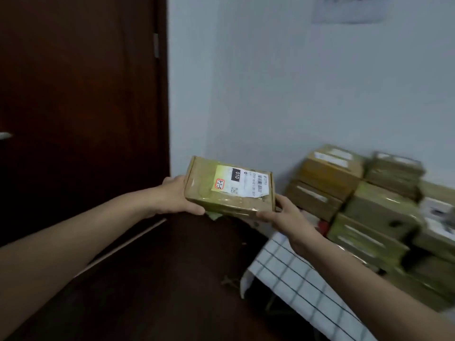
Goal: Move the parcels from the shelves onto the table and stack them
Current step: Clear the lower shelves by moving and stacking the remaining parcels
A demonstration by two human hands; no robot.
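I hold a flat brown cardboard parcel with a white shipping label in mid-air, level, in front of the wall. My left hand grips its left end and my right hand grips its near right corner. To the right, several brown parcels are stacked on a table covered by a white checked cloth. The parcel in my hands hangs to the left of that stack and apart from it. No shelves are in view.
A dark wooden door with a metal handle fills the left side. A pale wall stands behind the table. The dark floor lies below my arms, left of the table's edge.
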